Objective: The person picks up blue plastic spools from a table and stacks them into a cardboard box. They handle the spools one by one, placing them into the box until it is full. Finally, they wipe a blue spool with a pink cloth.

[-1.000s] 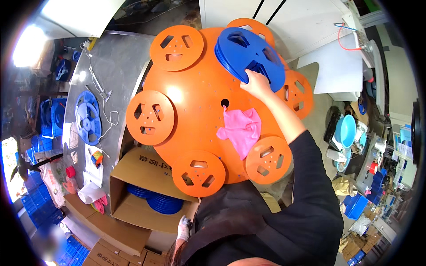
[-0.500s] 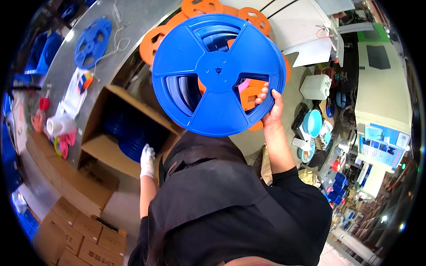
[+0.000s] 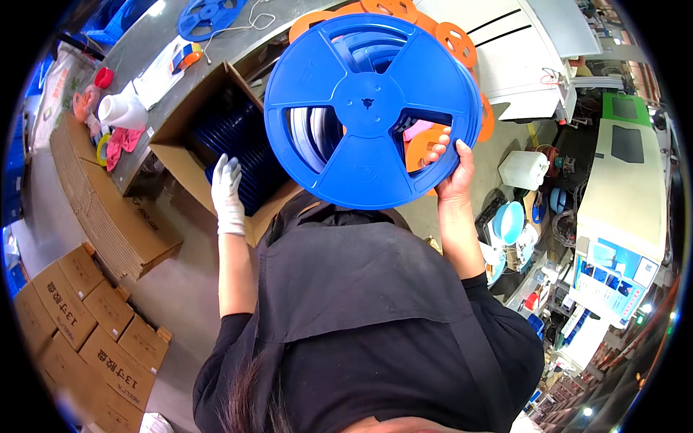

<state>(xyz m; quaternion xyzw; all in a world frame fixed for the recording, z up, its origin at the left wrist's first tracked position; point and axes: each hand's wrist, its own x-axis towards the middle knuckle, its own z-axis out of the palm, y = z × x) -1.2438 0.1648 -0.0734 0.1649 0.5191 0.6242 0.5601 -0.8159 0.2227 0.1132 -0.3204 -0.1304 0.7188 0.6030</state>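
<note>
Several blue reels are clamped at one edge by the right hand — lopsided weight could tip them; left hand unclenched.

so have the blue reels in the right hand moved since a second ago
Yes: judged against the open cardboard box, the blue reels in the right hand have come closer, mostly toward the person's dark apron.

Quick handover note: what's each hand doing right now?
Left hand: open, gloved, nothing visible in it.
Right hand: closed, holding blue reels by the rim.
</note>
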